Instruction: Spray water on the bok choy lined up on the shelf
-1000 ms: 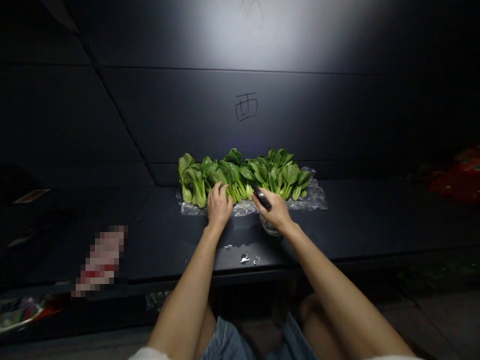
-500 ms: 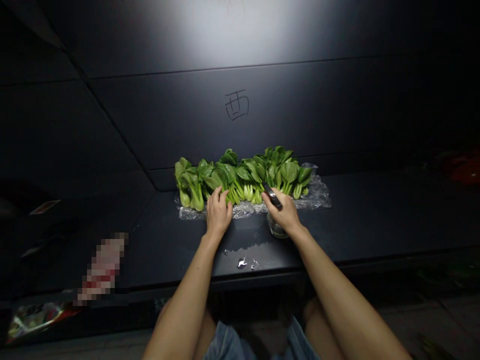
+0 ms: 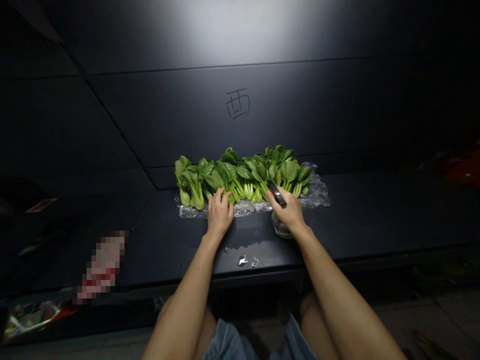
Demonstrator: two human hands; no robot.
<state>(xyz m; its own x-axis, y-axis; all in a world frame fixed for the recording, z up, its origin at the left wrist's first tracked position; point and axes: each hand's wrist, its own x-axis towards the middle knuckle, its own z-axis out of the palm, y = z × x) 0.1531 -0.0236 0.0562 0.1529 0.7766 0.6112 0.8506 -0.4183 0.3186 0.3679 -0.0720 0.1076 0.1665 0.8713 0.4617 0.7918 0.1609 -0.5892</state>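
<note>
A row of green bok choy [image 3: 245,175] lies on crumpled clear plastic wrap [image 3: 317,195] along the back of the dark shelf. My right hand [image 3: 288,210] is wrapped round a spray bottle with a black head [image 3: 276,194], its nozzle toward the leaves. The clear bottle body [image 3: 281,228] shows below my palm, partly hidden by it. My left hand [image 3: 219,212] is at the front edge of the bok choy with fingers apart, over the stems left of the middle. Whether its fingertips press on them I cannot tell.
Small puddles of water [image 3: 243,260] shine near the shelf's front edge [image 3: 258,276]. A dark panel [image 3: 180,110] with a handwritten character rises behind. Far right are blurry red packages [image 3: 463,167]; a pixelated patch [image 3: 103,265] and a small card [image 3: 42,205] lie left.
My right hand has moved to the right along the bok choy with the spray bottle. My left hand stays in almost the same place. The camera view has shifted slightly.
</note>
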